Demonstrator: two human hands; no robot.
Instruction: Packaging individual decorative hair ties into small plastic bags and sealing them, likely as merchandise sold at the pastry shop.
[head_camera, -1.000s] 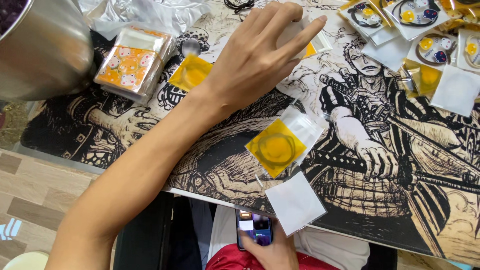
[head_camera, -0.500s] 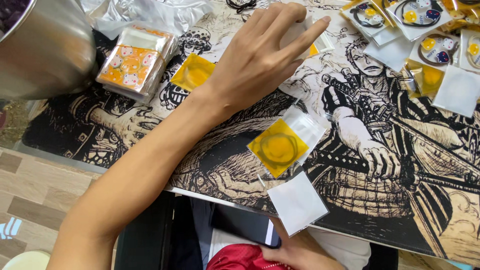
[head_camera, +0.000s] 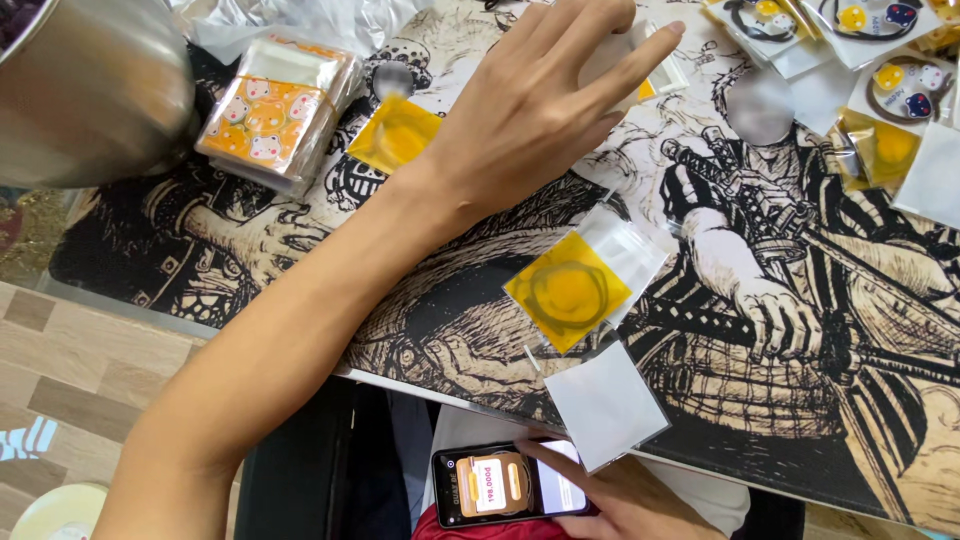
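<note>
1. The packet (head_camera: 640, 72) under my left hand (head_camera: 530, 110) is a small clear bag with white backing and a bit of yellow showing at its edge; my fingers hide most of it.
2. It lies flat on the printed mat (head_camera: 450, 330), near the far edge, well apart from the yellow packet (head_camera: 570, 290) in the middle.
3. My left hand lies palm down on it, fingers spread and nearly straight, pressing rather than pinching; nothing is gripped.
4. My right hand (head_camera: 630, 500) is below the table edge, thumb on a phone (head_camera: 505, 485); I cannot tell whether its fingers close around it.
5. A white card (head_camera: 605, 405) lies just beside the yellow packet.
</note>
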